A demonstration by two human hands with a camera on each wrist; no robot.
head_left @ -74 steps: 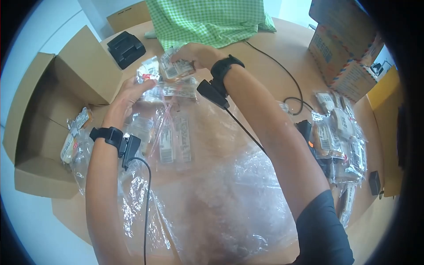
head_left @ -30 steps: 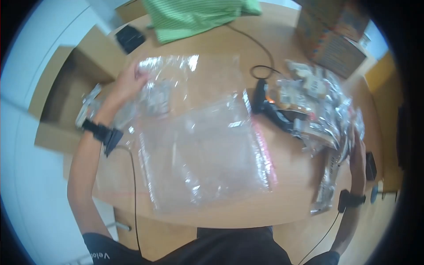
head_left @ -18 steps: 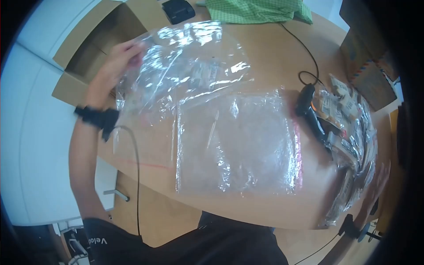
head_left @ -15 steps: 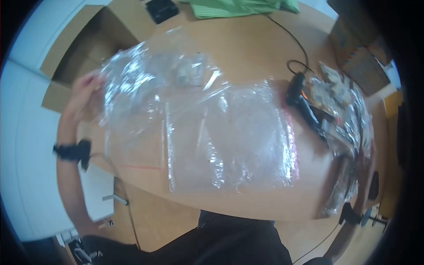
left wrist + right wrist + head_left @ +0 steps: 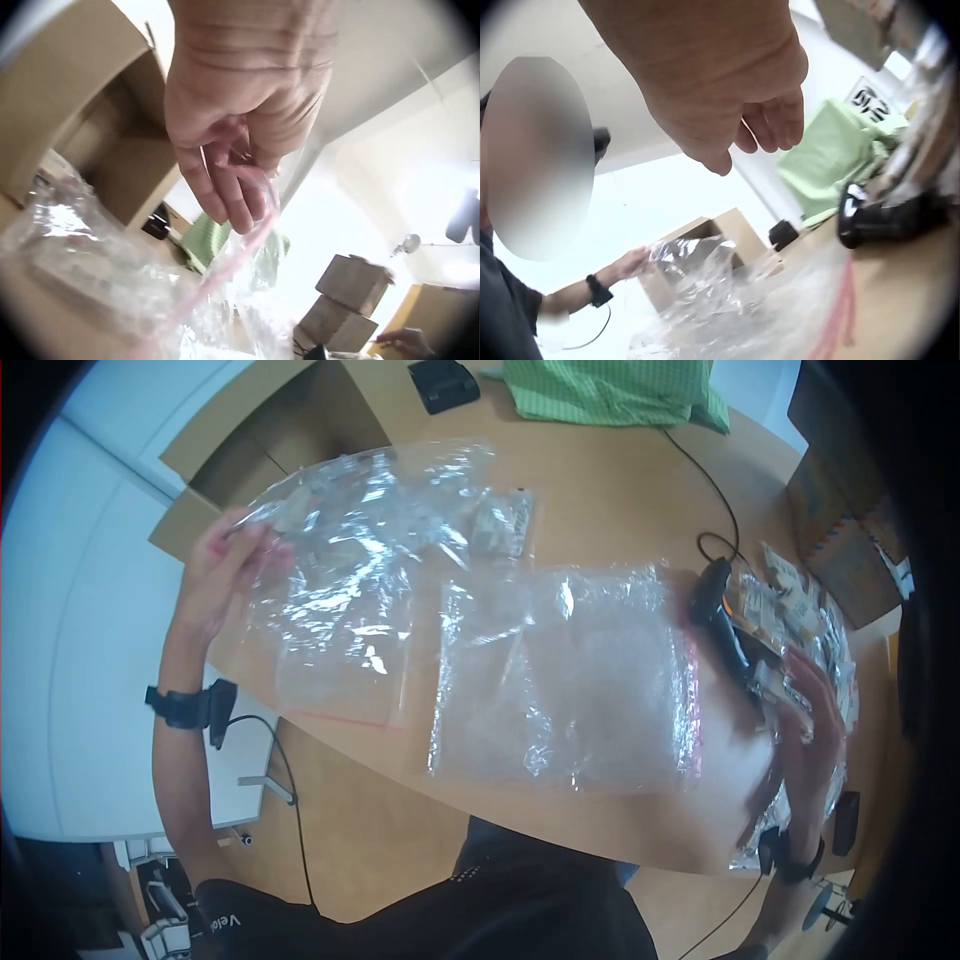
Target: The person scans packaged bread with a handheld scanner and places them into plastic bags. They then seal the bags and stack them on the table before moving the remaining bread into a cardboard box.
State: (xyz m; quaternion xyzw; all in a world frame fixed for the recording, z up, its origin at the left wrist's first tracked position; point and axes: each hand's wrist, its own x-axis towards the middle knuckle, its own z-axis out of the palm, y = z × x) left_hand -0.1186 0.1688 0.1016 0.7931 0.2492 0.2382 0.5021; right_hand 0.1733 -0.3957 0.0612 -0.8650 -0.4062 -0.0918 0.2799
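My left hand (image 5: 212, 580) pinches the edge of a clear plastic bag (image 5: 345, 575) and holds it up at the left of the table. In the left wrist view the bag's pink strip (image 5: 238, 259) runs out from between the fingers. A small clear packet with a printed label (image 5: 503, 525) lies by the bag's right end. Over at the right, my right hand (image 5: 815, 725) is above a heap of clear packets (image 5: 795, 600). Its fingers hang loosely bent in the right wrist view, with nothing between them. Another clear bag (image 5: 570, 680), edged in pink, lies flat mid-table.
Beside the heap lies a black handheld scanner (image 5: 715, 615). An open cardboard box (image 5: 190, 525) stands at the back left, with a black device (image 5: 443, 387) near it. A green checked cloth (image 5: 610, 395) and stacked cartons (image 5: 845, 555) are at the back.
My left hand has moved from the packets at the back to the bag's edge, lifting it leftward. My right hand has left those packets and gone to the heap at the right.
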